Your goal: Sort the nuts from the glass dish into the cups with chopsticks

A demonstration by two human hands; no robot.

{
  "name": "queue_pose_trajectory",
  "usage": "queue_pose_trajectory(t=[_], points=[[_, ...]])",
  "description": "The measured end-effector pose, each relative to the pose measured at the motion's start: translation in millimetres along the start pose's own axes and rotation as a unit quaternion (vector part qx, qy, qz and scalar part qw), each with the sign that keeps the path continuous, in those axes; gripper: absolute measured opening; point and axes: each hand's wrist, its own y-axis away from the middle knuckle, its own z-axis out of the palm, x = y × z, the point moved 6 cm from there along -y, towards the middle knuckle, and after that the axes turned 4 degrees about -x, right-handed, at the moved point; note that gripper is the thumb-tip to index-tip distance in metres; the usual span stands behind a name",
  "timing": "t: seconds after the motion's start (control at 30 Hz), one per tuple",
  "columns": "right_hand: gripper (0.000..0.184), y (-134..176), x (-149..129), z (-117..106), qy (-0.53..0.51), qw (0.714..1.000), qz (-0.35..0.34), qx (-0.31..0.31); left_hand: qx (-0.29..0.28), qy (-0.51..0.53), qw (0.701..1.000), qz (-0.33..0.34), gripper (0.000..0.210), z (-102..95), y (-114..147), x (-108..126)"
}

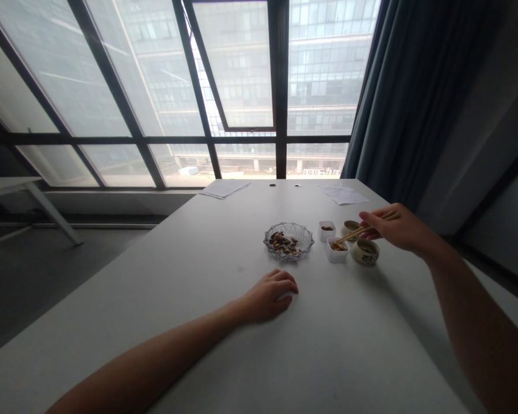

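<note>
My right hand is closed around a pair of wooden chopsticks. Their tips reach into the nearer white square cup, which has pale yellowish pieces in it. Beside that cup stands a small beige pot with dark markings, and a second beige pot is behind it, partly hidden. My left hand rests on the table, holding nothing, its fingers loosely bent and the thumb apart. Just beyond it is a clear glass dish with a mix of dark and yellowish pieces.
Another white square cup with dark bits stands behind the nearer one. Sheets of paper lie at the far left and far right of the white table. A dark curtain hangs on the right beside the windows.
</note>
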Motion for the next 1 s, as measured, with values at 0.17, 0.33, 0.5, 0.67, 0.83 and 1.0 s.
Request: queue_pose_trajectory(t=[0.17,0.33,0.5,0.67,0.83,1.0], points=[[0.04,0,-1,-6,0.013,0.999,-0.011,0.045,-0.001,0.005,1.0,0.0,0.023,-0.7,0,0],[0.04,-1,0,-2,0.016,0.999,-0.023,0.036,0.003,0.008,1.0,-0.001,0.024,-1.2,0,1],[0.05,3,-13,28,-0.018,0.992,-0.108,0.056,0.005,0.005,1.0,-0.002,0.023,0.0,0,0],[0.054,-2,1,90,-0.057,0.992,-0.108,-0.039,0.004,0.001,1.0,0.0,0.023,-0.7,0,1],[0.061,-9,38,136,-0.112,0.987,-0.1,-0.058,0.004,-0.001,1.0,0.002,0.024,-1.6,-1,3],[0.061,-6,56,157,-0.121,0.987,-0.088,-0.06,0.003,0.0,1.0,0.004,0.026,-0.5,0,1]])
